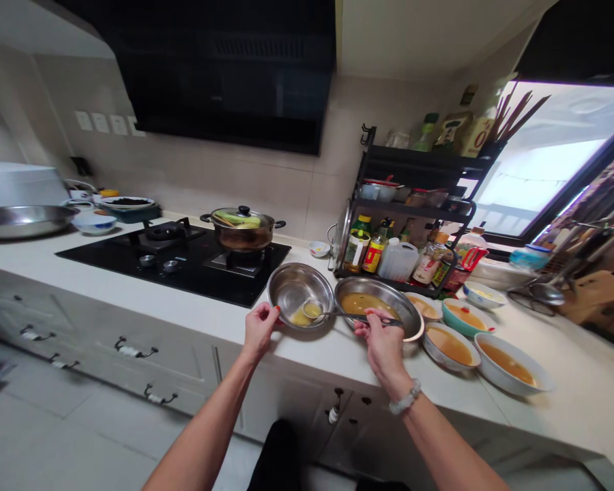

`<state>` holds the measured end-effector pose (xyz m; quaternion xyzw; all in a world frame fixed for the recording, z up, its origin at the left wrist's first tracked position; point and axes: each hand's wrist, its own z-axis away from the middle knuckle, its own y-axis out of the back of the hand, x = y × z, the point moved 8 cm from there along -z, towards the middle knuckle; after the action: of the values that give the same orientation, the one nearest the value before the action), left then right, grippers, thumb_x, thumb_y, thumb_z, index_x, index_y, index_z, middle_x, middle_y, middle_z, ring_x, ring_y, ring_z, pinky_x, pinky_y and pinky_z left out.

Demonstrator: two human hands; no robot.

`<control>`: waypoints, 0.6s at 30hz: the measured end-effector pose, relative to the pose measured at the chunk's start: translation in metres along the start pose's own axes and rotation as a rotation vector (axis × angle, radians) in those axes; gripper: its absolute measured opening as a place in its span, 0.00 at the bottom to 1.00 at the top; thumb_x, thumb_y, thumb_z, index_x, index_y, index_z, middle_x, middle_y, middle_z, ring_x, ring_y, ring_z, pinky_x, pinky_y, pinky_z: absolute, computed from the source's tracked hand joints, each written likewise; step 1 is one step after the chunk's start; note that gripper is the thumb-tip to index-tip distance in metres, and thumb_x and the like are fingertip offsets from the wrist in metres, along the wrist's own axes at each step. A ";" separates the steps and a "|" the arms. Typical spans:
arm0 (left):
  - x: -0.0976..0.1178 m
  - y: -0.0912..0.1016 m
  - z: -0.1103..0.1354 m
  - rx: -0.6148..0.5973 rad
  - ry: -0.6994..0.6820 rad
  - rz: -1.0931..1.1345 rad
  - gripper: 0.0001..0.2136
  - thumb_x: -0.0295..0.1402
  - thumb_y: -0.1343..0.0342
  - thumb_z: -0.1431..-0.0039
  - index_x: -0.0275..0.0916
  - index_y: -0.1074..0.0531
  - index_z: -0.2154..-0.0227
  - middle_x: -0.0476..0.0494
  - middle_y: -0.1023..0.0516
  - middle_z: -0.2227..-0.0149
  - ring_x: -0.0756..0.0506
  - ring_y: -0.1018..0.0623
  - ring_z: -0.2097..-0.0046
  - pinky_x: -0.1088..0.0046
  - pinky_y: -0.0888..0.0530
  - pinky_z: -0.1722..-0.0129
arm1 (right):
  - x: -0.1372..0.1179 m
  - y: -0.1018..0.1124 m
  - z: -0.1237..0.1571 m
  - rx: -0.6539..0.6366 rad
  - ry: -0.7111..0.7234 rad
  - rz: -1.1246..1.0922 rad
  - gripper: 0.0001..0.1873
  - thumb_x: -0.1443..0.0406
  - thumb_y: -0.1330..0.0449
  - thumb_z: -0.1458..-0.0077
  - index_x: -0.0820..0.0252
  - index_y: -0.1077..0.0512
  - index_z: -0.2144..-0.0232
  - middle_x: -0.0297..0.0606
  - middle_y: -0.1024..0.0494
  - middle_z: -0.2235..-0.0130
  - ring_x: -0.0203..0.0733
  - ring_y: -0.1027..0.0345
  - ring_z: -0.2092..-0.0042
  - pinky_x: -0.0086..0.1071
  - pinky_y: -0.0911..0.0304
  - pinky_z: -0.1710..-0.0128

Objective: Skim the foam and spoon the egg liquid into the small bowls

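Grasping the ladle (351,316) by its black handle in the right hand (381,337), with the scoop (312,310) inside the steel bowl (295,283). Pinching that bowl's rim with the left hand (260,329), presumably to steady it. Note the liquid-filled steel basin (408,312) alongside, likely set close to limit drips, and filled ceramic bowls (539,378) farther right on the table (555,320).

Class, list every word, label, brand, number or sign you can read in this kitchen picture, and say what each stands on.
"0": on the pale package on the rack's top shelf.
Too blurred to read: labels on the bottles lower down.
Too small to read: the pale mark on the stove.
No writing seen: ladle.
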<state>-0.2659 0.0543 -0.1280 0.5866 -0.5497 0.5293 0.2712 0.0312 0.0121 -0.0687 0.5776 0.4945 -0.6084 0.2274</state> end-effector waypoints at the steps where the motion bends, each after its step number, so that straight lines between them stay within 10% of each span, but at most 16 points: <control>1: 0.001 0.000 0.000 0.004 0.003 -0.002 0.13 0.37 0.40 0.52 0.40 0.38 0.84 0.53 0.30 0.84 0.51 0.29 0.78 0.76 0.31 0.75 | 0.000 0.000 0.000 0.001 -0.003 -0.007 0.12 0.62 0.37 0.60 0.62 0.31 0.71 0.31 0.27 0.76 0.35 0.31 0.80 0.25 0.36 0.84; 18: -0.004 0.001 -0.001 0.005 0.005 0.014 0.14 0.38 0.39 0.53 0.39 0.37 0.83 0.54 0.31 0.83 0.52 0.30 0.79 0.77 0.31 0.76 | -0.058 0.073 -0.043 0.142 0.249 0.111 0.13 0.59 0.36 0.58 0.61 0.32 0.72 0.31 0.28 0.78 0.37 0.32 0.81 0.30 0.35 0.83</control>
<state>-0.2665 0.0566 -0.1316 0.5821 -0.5518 0.5340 0.2673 0.1270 0.0023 -0.0333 0.6896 0.4419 -0.5520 0.1560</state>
